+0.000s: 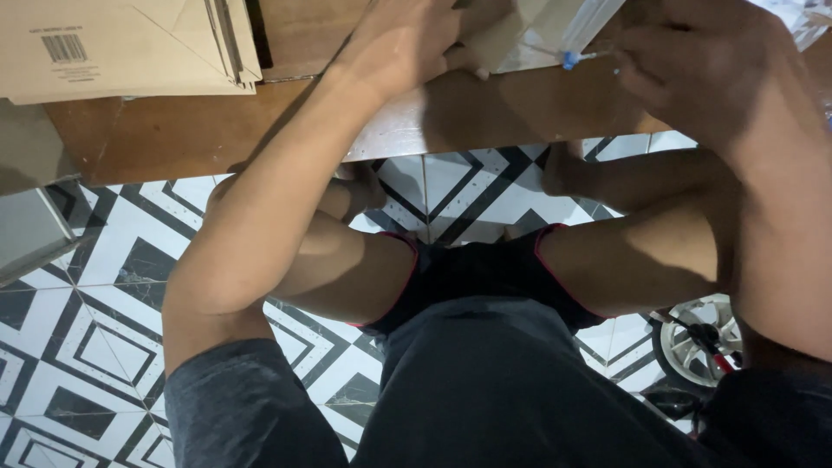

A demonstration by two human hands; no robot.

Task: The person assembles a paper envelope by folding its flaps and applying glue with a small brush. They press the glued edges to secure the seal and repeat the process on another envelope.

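My left hand (407, 43) rests palm-down on a small brown cardboard piece (498, 43) at the near edge of a wooden table (173, 130). My right hand (702, 56) is closed around a thin tool with a blue tip (569, 59), its point touching the cardboard beside a clear plastic strip (589, 22). The fingers and most of the cardboard run off the top of the view. My knees and dark shorts show below the table edge.
A stack of flattened cardboard boxes (121, 43) lies on the table's far left. Black-and-white patterned floor tiles (95, 347) spread below. A small wheel with a red frame (698, 342) sits on the floor at the lower right.
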